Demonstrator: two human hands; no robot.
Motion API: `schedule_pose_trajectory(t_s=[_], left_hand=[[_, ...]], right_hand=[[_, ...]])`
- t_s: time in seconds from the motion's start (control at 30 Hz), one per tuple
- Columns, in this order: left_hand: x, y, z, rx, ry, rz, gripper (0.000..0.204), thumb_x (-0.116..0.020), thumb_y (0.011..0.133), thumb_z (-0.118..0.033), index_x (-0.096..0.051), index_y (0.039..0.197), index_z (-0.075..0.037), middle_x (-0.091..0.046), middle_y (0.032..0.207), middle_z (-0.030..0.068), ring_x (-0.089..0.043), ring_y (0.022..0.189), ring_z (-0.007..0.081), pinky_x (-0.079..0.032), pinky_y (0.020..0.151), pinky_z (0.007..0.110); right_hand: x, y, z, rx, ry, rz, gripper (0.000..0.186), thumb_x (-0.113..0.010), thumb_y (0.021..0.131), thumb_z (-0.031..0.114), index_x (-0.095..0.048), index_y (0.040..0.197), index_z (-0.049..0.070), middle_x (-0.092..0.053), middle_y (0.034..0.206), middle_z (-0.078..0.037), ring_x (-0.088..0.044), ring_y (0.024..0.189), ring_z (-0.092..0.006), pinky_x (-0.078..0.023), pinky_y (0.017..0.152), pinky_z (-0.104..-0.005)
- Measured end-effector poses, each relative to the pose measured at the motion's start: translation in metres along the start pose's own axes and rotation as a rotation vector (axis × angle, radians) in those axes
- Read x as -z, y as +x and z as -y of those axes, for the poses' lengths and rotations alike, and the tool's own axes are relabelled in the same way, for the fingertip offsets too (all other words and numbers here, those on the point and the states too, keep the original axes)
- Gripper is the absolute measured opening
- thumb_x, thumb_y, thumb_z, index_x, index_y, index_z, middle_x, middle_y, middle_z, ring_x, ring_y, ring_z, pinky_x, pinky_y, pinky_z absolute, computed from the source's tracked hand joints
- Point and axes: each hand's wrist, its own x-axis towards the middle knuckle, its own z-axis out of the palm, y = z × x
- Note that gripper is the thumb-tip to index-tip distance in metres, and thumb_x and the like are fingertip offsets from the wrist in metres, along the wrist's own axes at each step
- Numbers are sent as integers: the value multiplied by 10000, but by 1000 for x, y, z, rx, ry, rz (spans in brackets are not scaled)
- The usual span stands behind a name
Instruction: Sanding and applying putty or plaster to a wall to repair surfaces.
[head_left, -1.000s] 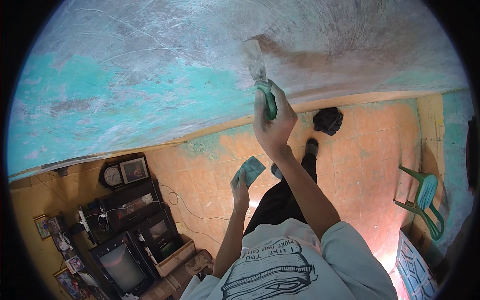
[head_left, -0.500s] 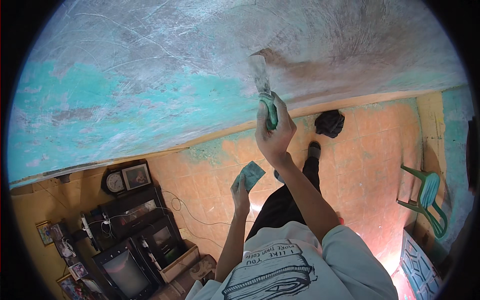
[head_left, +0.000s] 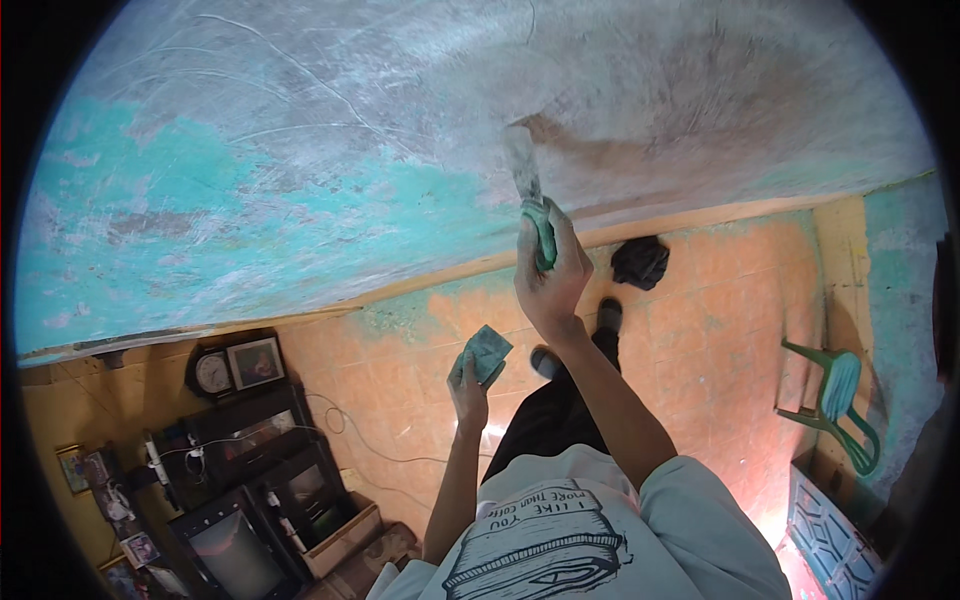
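Observation:
A putty knife [head_left: 522, 165] with a wide, smudged blade and a green handle is gripped in my right hand [head_left: 553, 275]. Its blade points away from me and its end lies at the wall [head_left: 390, 120], where a brown shadow falls beside it. Turquoise paint covers the wall's left part, while grey scraped patches spread above and to the right. Lower and to the left, my left hand [head_left: 468, 385] pinches a folded piece of green sandpaper [head_left: 489, 350] between thumb and fingers, away from the wall.
A dark cabinet [head_left: 240, 440] with a television [head_left: 230, 545], a clock [head_left: 212, 372] and a framed picture stands at left. A cable [head_left: 370, 455] crosses the orange tiled floor [head_left: 720, 320]. A black bundle [head_left: 640, 262] lies near the wall's foot. At right are a green chair [head_left: 840, 395] and a blue patterned panel [head_left: 830, 530].
The putty knife's blade end has come slightly nearer to me along the wall. My left hand with the sandpaper has shifted a little left. The whole view has turned slightly.

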Motion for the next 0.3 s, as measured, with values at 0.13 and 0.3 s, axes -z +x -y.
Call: schedule_pose_trajectory(t_s=[0.13, 0.3], left_hand=[[-2, 14, 1, -37, -150, 33, 207, -533, 1012, -145, -624, 1118, 7, -647, 1055, 71, -655, 942, 146, -569, 826, 308], [-38, 26, -8, -192, -269, 67, 148, -551, 983, -64, -620, 1102, -11, -655, 1084, 89, -649, 1006, 201, -569, 882, 309]], right_hand=[[41, -9, -6, -6, -210, 184, 284, -654, 923, 57, -600, 1178, -56, -709, 952, -192, -722, 799, -307, -547, 648, -361], [121, 7, 31, 24, -102, 579, 454, -652, 938, 144, -540, 1365, 35, -532, 1403, -255, -398, 1411, -346, -192, 1209, -390]])
